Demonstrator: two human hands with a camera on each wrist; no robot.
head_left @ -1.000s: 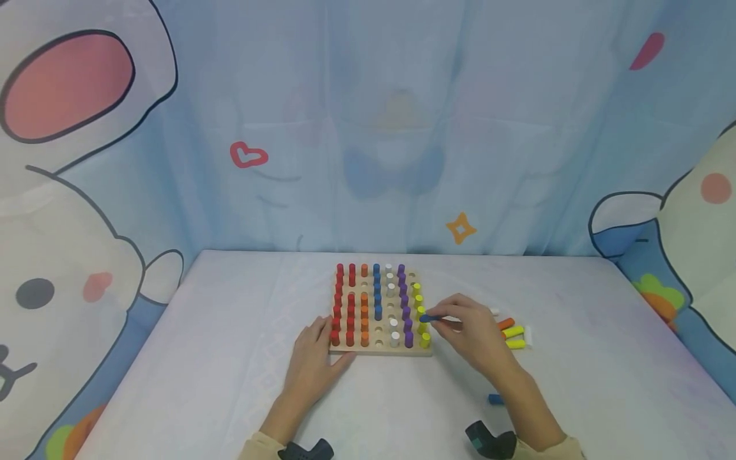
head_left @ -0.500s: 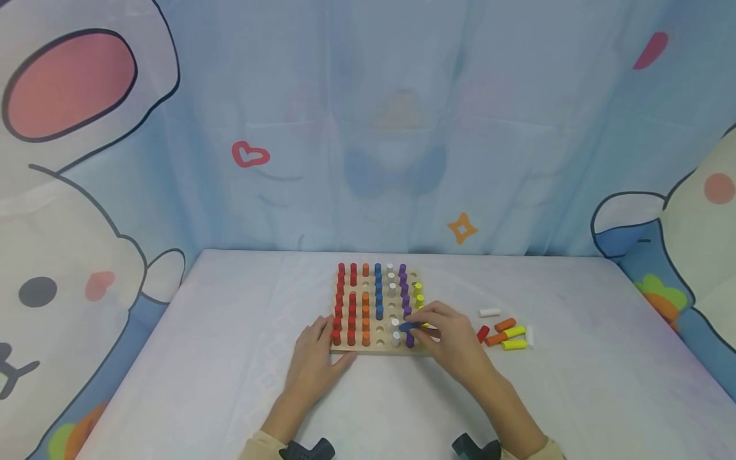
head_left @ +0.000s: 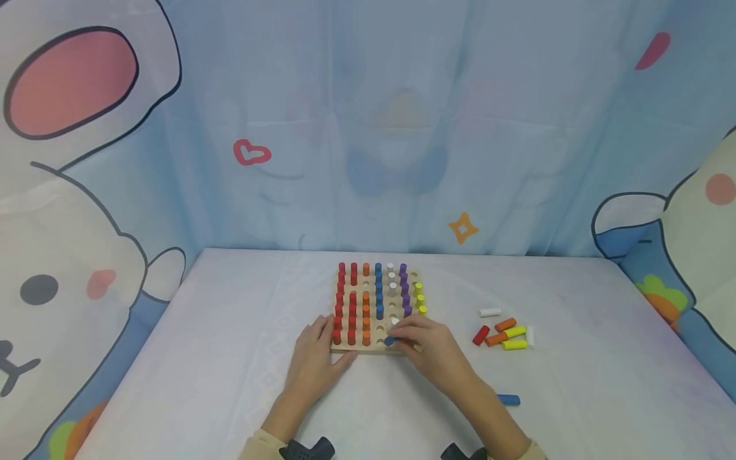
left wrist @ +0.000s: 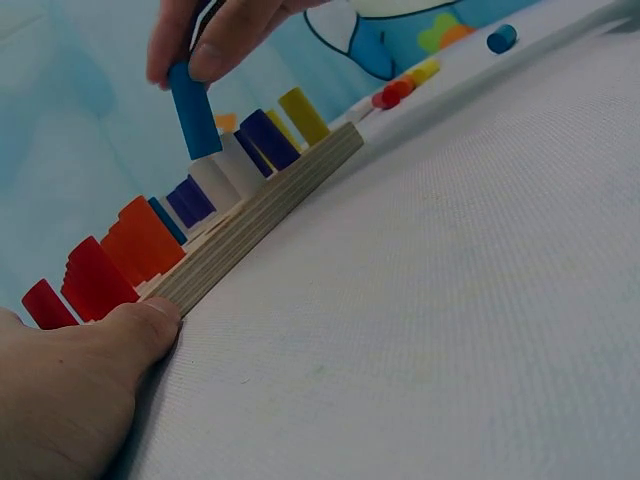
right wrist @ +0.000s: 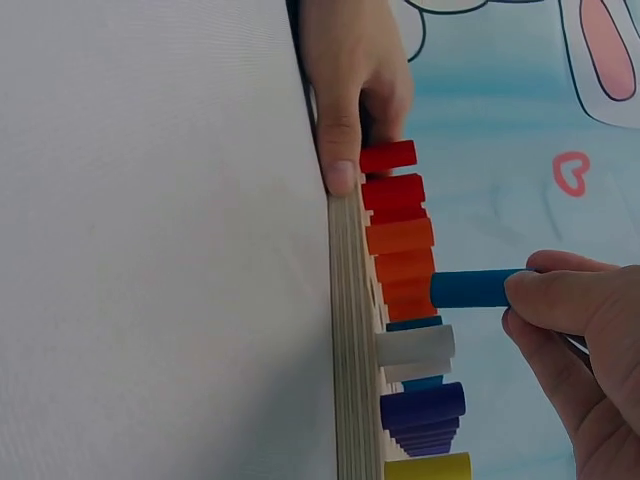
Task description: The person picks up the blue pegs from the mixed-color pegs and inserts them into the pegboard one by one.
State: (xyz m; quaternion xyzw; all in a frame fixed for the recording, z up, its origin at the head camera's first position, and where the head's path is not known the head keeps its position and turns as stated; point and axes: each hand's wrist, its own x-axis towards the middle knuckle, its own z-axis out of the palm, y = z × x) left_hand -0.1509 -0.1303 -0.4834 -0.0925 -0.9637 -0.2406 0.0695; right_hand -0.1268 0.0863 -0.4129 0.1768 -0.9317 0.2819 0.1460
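Note:
A wooden pegboard [head_left: 368, 351] carries columns of red, orange, blue, white, purple and yellow pegs. My left hand [head_left: 313, 361] holds its near left corner, thumb along the front edge [left wrist: 265, 225] and fingers at the left side. Between right thumb and fingertips, my right hand [head_left: 439, 354] pinches a blue peg [right wrist: 470, 289]. That peg is over the near end of the blue column, between the orange pegs [right wrist: 400, 236] and white pegs [right wrist: 415, 345]; its lower end shows above the board in the left wrist view. My right hand hides the board's near right corner in the head view.
Right of the board lies a loose group of pegs: white [head_left: 490, 312], red [head_left: 481, 335], orange [head_left: 505, 324] and yellow [head_left: 514, 344]. Another blue peg [head_left: 508, 400] lies nearer, beside the right forearm. A printed curtain [head_left: 391, 128] hangs behind the table [head_left: 230, 306].
My right hand has moved left and nearer with the blue peg, from the yellow column to the near end of the blue column. The left hand has stayed at the corner.

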